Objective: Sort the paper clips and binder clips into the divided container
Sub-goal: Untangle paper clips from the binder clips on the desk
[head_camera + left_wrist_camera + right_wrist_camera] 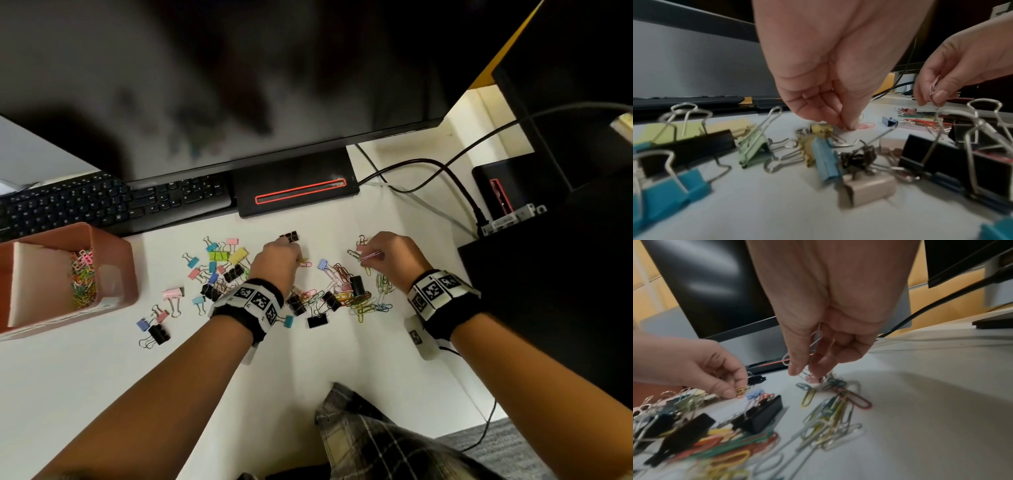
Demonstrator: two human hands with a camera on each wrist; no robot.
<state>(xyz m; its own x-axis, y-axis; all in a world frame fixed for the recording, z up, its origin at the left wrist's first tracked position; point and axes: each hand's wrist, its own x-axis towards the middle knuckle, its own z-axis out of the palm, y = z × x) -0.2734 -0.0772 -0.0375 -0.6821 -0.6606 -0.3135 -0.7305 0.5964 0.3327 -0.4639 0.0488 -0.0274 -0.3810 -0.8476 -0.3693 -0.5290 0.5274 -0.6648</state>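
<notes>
Colourful and black binder clips lie scattered on the white desk left of centre. A heap of coloured paper clips lies to their right. My left hand reaches down between the two heaps and pinches a yellow paper clip at the desk surface. My right hand hovers over the far end of the paper clips and pinches a small bunch of paper clips, one of them pink. The red-brown divided container stands at the far left; one compartment holds several paper clips.
A black keyboard and a monitor base with a red stripe sit just behind the clips, under a dark monitor. Black cables run at the back right. A black box bounds the right side.
</notes>
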